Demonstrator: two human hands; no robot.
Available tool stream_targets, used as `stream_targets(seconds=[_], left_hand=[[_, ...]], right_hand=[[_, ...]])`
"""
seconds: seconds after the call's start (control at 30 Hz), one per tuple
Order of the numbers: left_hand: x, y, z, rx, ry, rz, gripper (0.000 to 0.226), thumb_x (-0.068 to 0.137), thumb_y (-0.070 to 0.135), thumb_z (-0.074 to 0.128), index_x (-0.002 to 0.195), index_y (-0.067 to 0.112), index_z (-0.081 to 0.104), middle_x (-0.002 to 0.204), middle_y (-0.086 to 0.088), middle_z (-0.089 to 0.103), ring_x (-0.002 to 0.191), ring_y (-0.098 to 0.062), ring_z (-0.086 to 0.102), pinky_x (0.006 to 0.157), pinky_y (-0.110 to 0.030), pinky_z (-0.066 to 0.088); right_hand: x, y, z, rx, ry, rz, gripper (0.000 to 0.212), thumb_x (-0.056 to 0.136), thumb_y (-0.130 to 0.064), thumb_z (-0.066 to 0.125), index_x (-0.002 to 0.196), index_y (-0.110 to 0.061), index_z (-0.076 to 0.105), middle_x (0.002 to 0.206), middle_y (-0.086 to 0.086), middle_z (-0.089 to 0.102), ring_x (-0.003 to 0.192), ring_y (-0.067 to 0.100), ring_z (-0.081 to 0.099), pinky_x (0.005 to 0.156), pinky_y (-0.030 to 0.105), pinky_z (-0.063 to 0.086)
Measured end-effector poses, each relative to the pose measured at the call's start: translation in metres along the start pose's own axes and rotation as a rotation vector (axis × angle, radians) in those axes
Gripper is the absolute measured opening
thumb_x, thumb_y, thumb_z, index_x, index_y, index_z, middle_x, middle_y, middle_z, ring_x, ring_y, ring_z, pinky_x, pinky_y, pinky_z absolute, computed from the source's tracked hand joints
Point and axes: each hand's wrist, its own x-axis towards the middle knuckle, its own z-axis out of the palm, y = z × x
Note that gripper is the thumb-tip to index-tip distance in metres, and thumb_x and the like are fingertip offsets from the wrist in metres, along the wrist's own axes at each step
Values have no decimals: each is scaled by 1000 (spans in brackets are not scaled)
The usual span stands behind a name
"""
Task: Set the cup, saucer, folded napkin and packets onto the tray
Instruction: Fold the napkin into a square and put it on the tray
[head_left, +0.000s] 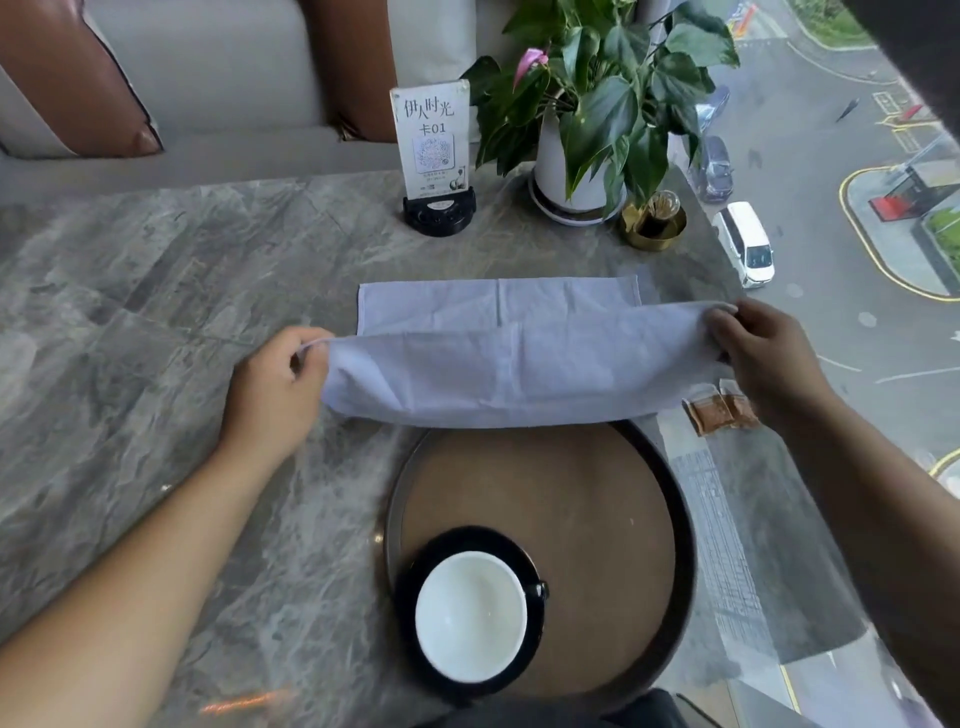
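Observation:
A pale lavender cloth napkin (509, 353) lies on the grey marble table beyond the tray. My left hand (275, 384) pinches its near left corner and my right hand (758, 348) pinches its near right corner, both lifted so the near half is raised over the far half. The round tray (670, 488) has a dark rim and brown floor. On its near left part sits a black saucer (524, 551) with a cup (470, 616), white inside, black handle to the right. Brown packets (714, 413) lie on the table just right of the tray, partly behind my right wrist.
A table sign (435, 140) in a black stand is at the back centre. A potted plant (587, 130) in a white pot and a gold toothpick holder (653, 223) stand back right. The table's right edge meets a window over a street.

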Motion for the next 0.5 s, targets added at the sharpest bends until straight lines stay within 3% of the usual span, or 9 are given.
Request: stream_targets(seconds=[0.2, 0.4, 0.5], left_hand=[[97, -21, 55, 100, -72, -125, 20, 90, 25, 46, 96, 20, 65, 82, 0, 64, 76, -21, 57, 63, -27, 37], [138, -42, 94, 235, -132, -164, 21, 93, 28, 46, 100, 18, 63, 90, -10, 66, 80, -30, 55, 71, -34, 43], [144, -43, 106, 270, -146, -151, 22, 93, 26, 46, 99, 15, 63, 91, -12, 67, 82, -33, 56, 72, -36, 44]], right_hand=[[99, 21, 60, -243, 4, 110, 32, 90, -28, 49, 68, -7, 59, 63, 10, 59, 50, 21, 46, 47, 26, 32], [141, 46, 88, -435, 3, 124, 32, 89, -24, 46, 62, -7, 47, 64, 12, 52, 67, 30, 50, 56, 31, 30], [145, 57, 93, -490, 5, 146, 32, 87, -24, 44, 59, -9, 40, 61, 9, 48, 68, 31, 49, 52, 30, 29]])
